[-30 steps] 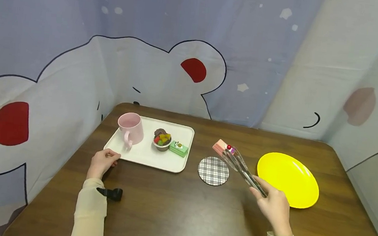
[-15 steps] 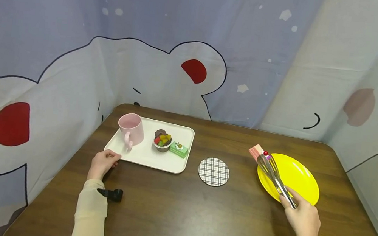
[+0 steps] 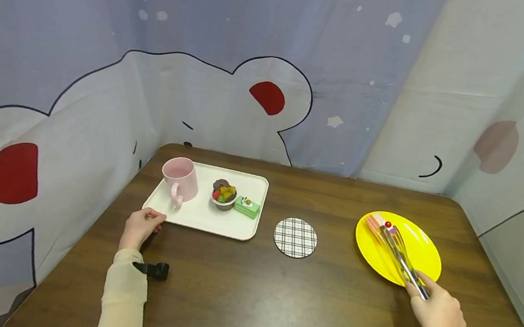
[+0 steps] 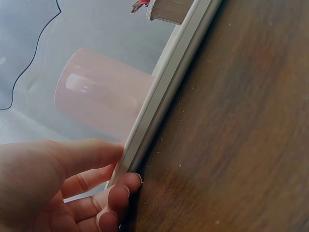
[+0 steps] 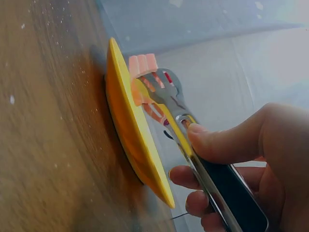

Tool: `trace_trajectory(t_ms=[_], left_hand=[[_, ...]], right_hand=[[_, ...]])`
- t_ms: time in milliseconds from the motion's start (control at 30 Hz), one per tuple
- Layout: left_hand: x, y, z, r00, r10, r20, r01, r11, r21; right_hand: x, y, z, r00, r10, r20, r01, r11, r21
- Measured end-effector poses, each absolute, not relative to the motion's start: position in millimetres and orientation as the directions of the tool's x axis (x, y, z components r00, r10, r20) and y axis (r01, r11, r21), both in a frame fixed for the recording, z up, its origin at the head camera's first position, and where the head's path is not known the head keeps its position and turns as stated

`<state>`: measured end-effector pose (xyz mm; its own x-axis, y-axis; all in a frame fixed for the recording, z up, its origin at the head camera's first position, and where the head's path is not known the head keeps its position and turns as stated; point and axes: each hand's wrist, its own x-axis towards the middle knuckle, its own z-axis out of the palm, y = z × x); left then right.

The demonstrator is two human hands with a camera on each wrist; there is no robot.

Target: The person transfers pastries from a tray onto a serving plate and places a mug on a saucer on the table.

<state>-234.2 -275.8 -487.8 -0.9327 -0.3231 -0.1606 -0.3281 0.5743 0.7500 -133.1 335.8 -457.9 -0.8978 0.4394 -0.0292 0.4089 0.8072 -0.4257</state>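
Metal serving tongs (image 3: 397, 253) are gripped in my right hand (image 3: 439, 313), thumb on one arm and fingers curled round the other. Their slotted ends clasp a pink toy cake slice (image 5: 143, 65) topped with a red cherry. The slice is low within the rim of the yellow oval plate (image 3: 426, 253); in the right wrist view it overlaps the plate's edge. My left hand (image 3: 140, 228) pinches the near left corner of a white tray (image 3: 206, 222), thumb at the rim and fingertips below. A pink mug (image 4: 101, 92) stands on the tray near that hand.
A toy fruit tart cup (image 3: 224, 198) and a green cake slice (image 3: 246, 207) sit on the tray's right half. Between tray and plate lies a round plaid coaster (image 3: 295, 238). A patterned curtain (image 3: 210, 106) hangs behind the wooden table (image 3: 249, 299).
My right hand has carried the tongs and pink cake slice rightward from above the coaster, then lowered them over the yellow plate. The left hand stays at the tray corner.
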Motion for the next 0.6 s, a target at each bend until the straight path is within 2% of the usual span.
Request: trace_trajectory(t_ms=[600], left_hand=[[-236.6, -275.6, -489.4, -0.922, -0.339, -0.185, -0.360, 0.582, 0.729]], right_hand=[[-126.9, 344.1, -456.6, -0.898, 0.438, -0.049, 0.418, 0.812, -0.408]])
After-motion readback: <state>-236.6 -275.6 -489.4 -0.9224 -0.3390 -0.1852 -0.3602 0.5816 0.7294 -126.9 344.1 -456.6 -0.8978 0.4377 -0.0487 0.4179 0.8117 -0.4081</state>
